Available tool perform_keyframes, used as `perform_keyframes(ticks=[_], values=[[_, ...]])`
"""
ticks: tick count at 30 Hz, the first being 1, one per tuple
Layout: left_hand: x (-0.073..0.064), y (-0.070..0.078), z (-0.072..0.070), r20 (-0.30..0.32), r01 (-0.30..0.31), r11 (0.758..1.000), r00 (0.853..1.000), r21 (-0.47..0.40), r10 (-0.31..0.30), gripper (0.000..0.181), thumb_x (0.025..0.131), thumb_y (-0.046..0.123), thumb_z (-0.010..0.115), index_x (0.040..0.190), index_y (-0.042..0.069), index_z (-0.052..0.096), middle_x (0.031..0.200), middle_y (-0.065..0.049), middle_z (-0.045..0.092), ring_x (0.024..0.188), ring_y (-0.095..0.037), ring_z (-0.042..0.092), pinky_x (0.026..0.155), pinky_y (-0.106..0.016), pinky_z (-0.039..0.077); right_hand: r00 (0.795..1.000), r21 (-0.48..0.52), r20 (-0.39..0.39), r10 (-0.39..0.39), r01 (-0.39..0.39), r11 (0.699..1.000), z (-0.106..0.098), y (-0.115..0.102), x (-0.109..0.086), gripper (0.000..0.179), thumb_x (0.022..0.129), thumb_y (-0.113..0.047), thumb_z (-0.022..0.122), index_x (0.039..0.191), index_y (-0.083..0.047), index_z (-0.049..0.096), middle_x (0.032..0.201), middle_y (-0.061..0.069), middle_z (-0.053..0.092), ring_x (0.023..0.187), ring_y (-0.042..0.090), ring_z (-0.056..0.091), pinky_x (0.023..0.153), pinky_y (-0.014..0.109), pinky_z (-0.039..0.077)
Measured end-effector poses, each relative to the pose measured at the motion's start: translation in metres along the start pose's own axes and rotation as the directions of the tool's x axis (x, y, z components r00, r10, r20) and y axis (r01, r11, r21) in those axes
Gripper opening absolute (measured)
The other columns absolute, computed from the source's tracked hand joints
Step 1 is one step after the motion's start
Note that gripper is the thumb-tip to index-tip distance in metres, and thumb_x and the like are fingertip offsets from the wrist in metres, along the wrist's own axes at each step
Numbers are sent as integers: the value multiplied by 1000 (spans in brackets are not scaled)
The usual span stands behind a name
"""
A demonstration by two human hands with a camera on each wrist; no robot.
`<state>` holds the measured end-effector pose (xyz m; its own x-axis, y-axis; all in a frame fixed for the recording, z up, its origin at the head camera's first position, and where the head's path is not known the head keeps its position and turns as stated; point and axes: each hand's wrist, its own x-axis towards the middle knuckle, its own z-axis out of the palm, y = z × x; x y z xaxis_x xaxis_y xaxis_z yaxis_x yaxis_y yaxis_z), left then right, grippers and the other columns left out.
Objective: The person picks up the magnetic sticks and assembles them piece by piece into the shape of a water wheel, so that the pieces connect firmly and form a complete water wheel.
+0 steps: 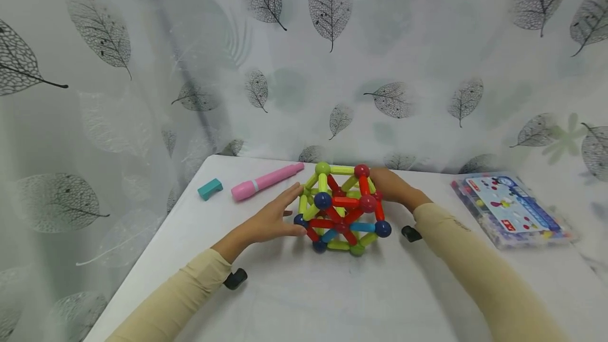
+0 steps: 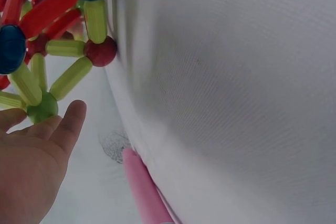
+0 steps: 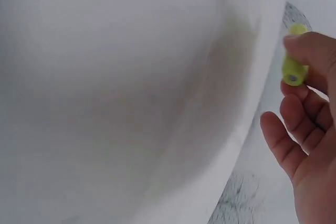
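A magnetic stick-and-ball structure (image 1: 346, 201) of red, blue and yellow-green pieces stands on the white table. My left hand (image 1: 272, 219) is at its left side with fingers spread. In the left wrist view, that hand's fingertips (image 2: 74, 114) lie at a green ball (image 2: 44, 107), apparently touching it. My right hand (image 1: 391, 188) reaches to the structure's far right side, its fingertips hidden there. In the right wrist view it pinches a yellow-green magnetic stick (image 3: 293, 72) between thumb and fingers, the stick's metal end showing.
A pink marker-like tube (image 1: 268, 181) and a teal block (image 1: 210, 189) lie at the back left of the table (image 1: 304, 300). To the right sits a clear plastic case (image 1: 513, 210) with coloured pieces inside. A leaf-print curtain (image 1: 304, 67) hangs behind.
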<state>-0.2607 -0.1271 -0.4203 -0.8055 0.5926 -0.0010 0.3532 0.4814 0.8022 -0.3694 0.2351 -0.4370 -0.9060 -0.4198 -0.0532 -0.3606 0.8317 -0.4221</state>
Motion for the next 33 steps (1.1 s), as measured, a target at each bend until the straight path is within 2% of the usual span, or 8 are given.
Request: perform_keyframes(ticks=[4, 8, 12, 17, 21, 24, 33], values=[[1, 0, 1, 1, -1, 1000, 1000, -4, 1, 105, 85, 35, 84, 165, 25, 17, 171, 6, 8, 155, -22, 22, 110, -45, 45, 997, 60, -76, 9, -4, 998, -13, 19, -26, 34, 97, -23, 65, 126, -4, 66, 103, 8, 67, 92, 26, 59, 81, 41, 56], [0, 0, 0, 4, -4, 1000, 1000, -8, 4, 104, 85, 35, 84, 165, 23, 17, 172, 5, 8, 154, -23, 23, 110, -44, 45, 988, 162, -140, 59, -35, 986, -31, 23, -59, 35, 100, -26, 62, 127, -3, 61, 107, 12, 65, 97, 27, 58, 81, 37, 54], [-1, 0, 1, 1, -3, 1000, 1000, -13, 3, 104, 85, 34, 84, 165, 23, 18, 172, 4, 8, 154, -23, 23, 110, -45, 45, 985, 264, -170, 33, 14, 965, -47, 4, -91, 27, 99, -27, 65, 117, -7, 64, 105, 8, 66, 98, 26, 60, 85, 34, 53], [0, 0, 1, -5, -10, 1000, 1000, -16, 10, 105, 85, 33, 84, 165, 24, 17, 172, 4, 8, 155, -23, 22, 110, -47, 44, 981, 361, -165, -106, 160, 919, -46, -26, -122, 17, 96, -18, 71, 110, -11, 71, 97, 2, 66, 93, 20, 62, 81, 27, 55], [0, -2, 2, -11, -4, 1000, 1000, -13, 4, 105, 85, 33, 84, 165, 25, 17, 172, 4, 8, 155, -23, 22, 110, -47, 45, 968, 361, -153, -197, 240, 901, -36, -40, -131, 15, 94, -15, 73, 108, -15, 74, 90, -2, 66, 84, 17, 61, 70, 26, 55], [-1, -3, 2, -12, -1, 1000, 1000, -8, 1, 105, 85, 35, 84, 165, 25, 17, 172, 3, 8, 155, -24, 22, 110, -48, 45, 962, 329, -142, -234, 268, 906, -32, -45, -134, 14, 93, -15, 74, 107, -19, 75, 85, -6, 65, 79, 14, 59, 64, 26, 52], [1, -2, 3, -12, -21, 1000, 1000, -12, 21, 105, 85, 35, 84, 165, 24, 17, 172, 5, 8, 155, -23, 21, 110, -47, 45, 946, 234, -154, -286, 316, 920, -31, -51, -136, 17, 91, -15, 76, 109, -18, 75, 85, -12, 65, 79, 11, 58, 64, 26, 53]])
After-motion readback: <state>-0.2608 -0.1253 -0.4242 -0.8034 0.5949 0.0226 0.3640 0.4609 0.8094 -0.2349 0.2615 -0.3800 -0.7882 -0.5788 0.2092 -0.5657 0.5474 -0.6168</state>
